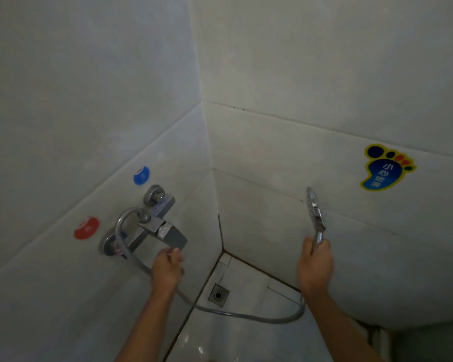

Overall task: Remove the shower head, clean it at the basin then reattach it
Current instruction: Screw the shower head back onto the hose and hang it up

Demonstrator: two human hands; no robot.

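Observation:
My right hand (315, 265) grips the handle of the chrome shower head (314, 209), which points upward in front of the right wall. Its metal hose (246, 314) sags from under that hand in a loop above the floor and runs back to the chrome mixer tap (152, 220) on the left wall. My left hand (167, 267) is just below the tap's flat lever (174, 237), fingertips at the lever's tip, fingers loosely curled. Whether they touch the lever is unclear.
A blue sticker (141, 175) and a red sticker (86, 228) mark the left wall beside the tap. A foot-shaped warning sticker (386, 167) is on the right wall. A square floor drain (218, 295) lies in the tiled corner below.

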